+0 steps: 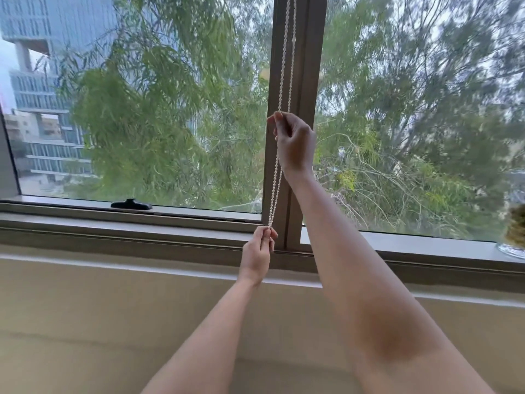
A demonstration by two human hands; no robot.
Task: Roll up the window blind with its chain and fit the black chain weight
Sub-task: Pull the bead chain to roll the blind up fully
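A white beaded blind chain hangs as a loop in front of the brown window post. My right hand pinches the chain high up, at mid-window height. My left hand pinches the bottom of the loop just above the sill, holding both strands taut. The blind itself is out of view above the frame. No black chain weight can be picked out on the chain.
A black window handle lies on the lower frame at the left. A glass dish with a yellowish plant stands on the sill at the far right. A beige ledge runs below the window.
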